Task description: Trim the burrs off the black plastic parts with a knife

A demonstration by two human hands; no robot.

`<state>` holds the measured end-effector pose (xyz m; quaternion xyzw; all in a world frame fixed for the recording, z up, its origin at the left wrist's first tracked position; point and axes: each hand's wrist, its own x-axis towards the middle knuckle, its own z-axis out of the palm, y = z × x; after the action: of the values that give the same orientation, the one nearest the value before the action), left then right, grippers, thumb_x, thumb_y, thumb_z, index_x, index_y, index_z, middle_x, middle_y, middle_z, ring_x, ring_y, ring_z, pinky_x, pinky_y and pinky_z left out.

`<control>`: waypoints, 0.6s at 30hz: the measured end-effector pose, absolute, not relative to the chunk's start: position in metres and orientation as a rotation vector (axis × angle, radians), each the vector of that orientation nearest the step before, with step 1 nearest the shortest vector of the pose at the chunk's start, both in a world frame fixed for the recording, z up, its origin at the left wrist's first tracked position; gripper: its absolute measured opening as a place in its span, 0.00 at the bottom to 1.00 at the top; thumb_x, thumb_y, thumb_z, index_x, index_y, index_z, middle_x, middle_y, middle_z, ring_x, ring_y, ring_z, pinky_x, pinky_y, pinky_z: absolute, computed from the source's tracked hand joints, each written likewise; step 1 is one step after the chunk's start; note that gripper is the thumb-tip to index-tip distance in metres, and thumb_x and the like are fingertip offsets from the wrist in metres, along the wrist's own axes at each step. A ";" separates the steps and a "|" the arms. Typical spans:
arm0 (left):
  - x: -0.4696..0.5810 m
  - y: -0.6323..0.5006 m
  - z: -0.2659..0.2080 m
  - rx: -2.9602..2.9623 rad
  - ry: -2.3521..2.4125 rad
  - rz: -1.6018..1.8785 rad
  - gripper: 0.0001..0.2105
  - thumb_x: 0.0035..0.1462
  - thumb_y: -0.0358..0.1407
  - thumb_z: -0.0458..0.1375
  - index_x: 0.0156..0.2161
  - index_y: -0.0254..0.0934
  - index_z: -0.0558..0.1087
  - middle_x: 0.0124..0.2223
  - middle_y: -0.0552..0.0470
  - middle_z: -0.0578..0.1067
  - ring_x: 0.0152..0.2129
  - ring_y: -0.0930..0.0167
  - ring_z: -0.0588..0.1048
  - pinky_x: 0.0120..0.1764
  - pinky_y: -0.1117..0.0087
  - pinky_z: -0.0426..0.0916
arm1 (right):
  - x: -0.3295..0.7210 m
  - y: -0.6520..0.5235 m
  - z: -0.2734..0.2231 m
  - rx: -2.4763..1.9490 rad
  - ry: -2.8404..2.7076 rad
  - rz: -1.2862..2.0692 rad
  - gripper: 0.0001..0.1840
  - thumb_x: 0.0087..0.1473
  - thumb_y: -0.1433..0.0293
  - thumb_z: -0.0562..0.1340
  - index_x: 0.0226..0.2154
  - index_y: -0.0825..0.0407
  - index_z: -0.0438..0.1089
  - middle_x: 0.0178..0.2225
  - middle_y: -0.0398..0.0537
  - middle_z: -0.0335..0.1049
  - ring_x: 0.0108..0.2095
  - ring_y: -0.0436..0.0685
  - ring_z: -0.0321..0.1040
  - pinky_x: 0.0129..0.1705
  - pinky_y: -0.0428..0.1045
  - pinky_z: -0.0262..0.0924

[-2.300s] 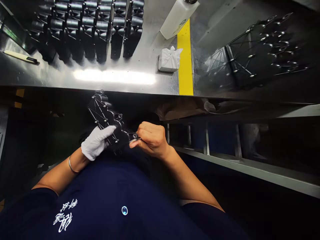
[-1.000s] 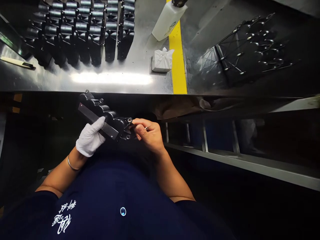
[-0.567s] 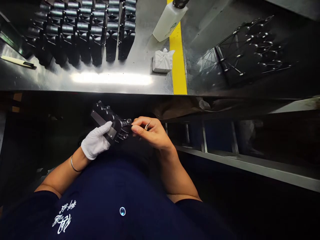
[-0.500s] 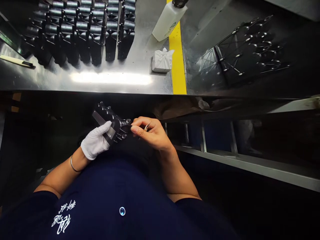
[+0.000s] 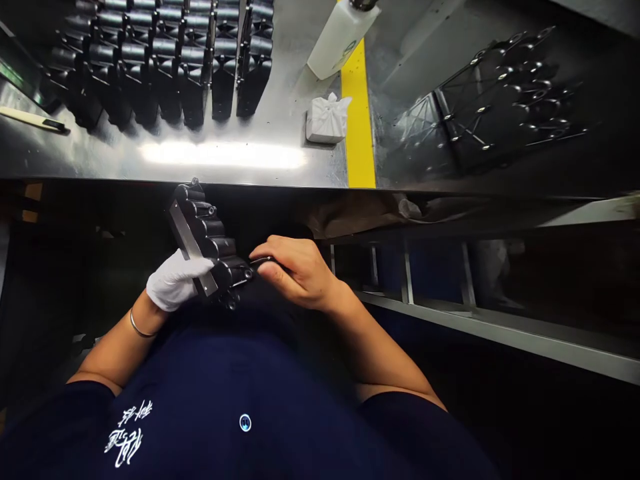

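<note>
My left hand (image 5: 173, 281), in a white glove, is closed round one end of a black ribbed part (image 5: 216, 248) with rounded ridges, small ring-shaped lugs and a flat metallic side. The part is held in the air just below the table's front edge. My bare right hand (image 5: 306, 275) is at the part's right end, thumb and fingers pinched on a thin dark tool (image 5: 264, 259). Its tip points at a lug near the part's lower right end; whether it touches is hard to see. The tool's exact kind is not clear.
On the metal table (image 5: 225, 170) stand rows of similar black parts (image 5: 195, 80). A white bottle (image 5: 340, 41), a small white tissue-like pack (image 5: 327, 120) and a pale-handled cutter (image 5: 33, 120) lie there too. Yellow tape (image 5: 361, 153) crosses it. Below right runs a metal rail (image 5: 480, 330).
My left hand has moved slightly left and turned the part, so its ridged face shows more. My right hand has rolled over, and the thin tool in it now shows more clearly.
</note>
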<state>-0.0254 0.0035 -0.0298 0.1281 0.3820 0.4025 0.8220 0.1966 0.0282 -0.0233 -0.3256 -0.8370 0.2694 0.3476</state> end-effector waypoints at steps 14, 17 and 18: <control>-0.008 -0.002 -0.023 0.234 0.868 0.875 0.18 0.44 0.32 0.68 0.44 0.34 0.77 0.34 0.49 0.80 0.30 0.66 0.80 0.39 0.66 0.75 | 0.195 0.031 -0.027 -0.855 -2.240 0.345 0.29 0.59 0.48 0.54 0.17 0.51 0.60 0.16 0.41 0.56 0.20 0.49 0.53 0.23 0.47 0.45; -0.006 -0.004 -0.022 0.166 0.867 0.878 0.13 0.48 0.31 0.65 0.42 0.34 0.77 0.32 0.51 0.79 0.28 0.69 0.79 0.38 0.68 0.75 | 0.196 0.032 -0.029 -0.954 -2.211 0.288 0.29 0.59 0.46 0.52 0.22 0.52 0.66 0.19 0.44 0.60 0.22 0.51 0.56 0.25 0.48 0.49; -0.005 -0.004 -0.022 0.148 0.868 0.882 0.11 0.49 0.31 0.65 0.40 0.33 0.77 0.31 0.52 0.79 0.27 0.70 0.78 0.38 0.69 0.75 | 0.196 0.032 -0.030 -0.969 -2.204 0.281 0.29 0.59 0.46 0.52 0.23 0.52 0.67 0.20 0.44 0.61 0.23 0.51 0.56 0.25 0.48 0.50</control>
<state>-0.0050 -0.0042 -0.0217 0.0695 0.4066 0.4130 0.8119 0.1959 0.0322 -0.0299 -0.3742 -0.8515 0.1086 0.3510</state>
